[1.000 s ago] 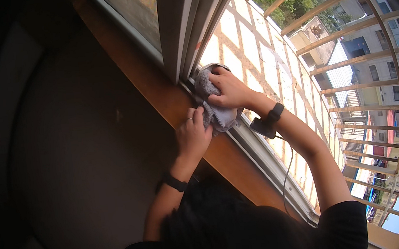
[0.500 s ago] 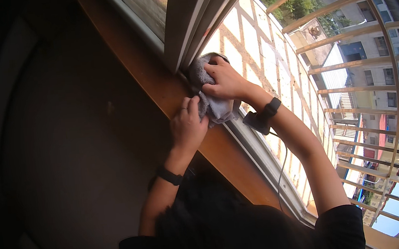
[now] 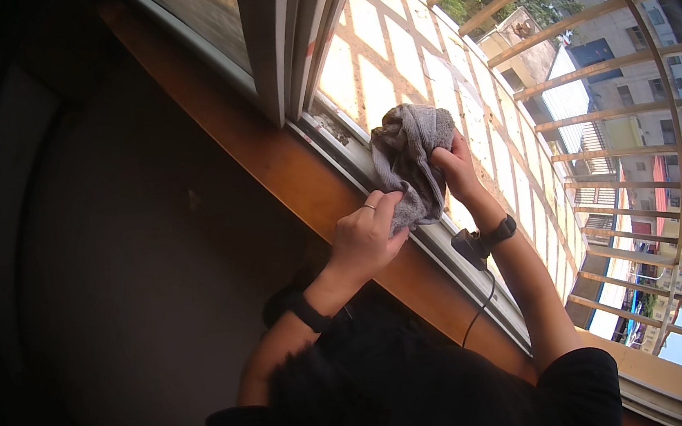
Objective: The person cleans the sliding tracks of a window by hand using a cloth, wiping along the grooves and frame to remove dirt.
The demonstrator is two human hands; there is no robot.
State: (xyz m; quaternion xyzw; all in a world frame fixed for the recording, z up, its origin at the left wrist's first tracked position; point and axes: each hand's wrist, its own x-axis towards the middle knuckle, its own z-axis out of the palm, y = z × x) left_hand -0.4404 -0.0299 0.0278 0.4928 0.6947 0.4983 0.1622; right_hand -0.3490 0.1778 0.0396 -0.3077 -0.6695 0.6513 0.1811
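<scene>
A crumpled grey cloth (image 3: 411, 153) hangs between my two hands, above the white window track (image 3: 352, 153). My right hand (image 3: 455, 165) grips its right side, thumb over the fabric and the other fingers mostly hidden behind it. Lower down, my left hand (image 3: 367, 231) pinches the cloth's near corner; a ring shows on one finger. Dirt shows in the bared stretch of track beside the window frame's foot. Each wrist wears a black band, and a small dark device (image 3: 469, 246) with a cable sits at the right one.
A brown wooden sill (image 3: 272, 178) runs diagonally along the track. The sliding window frame (image 3: 268, 47) stands at upper left. Beyond the opening lies a sunlit ledge (image 3: 378, 86) with bar shadows, enclosed by a metal window grille (image 3: 573, 67). Buildings and trees stand outside.
Both hands have drawn the cloth away from the frame's foot, toward the right and nearer me. The cloth is lifted and spread more, and the track by the frame has come into view.
</scene>
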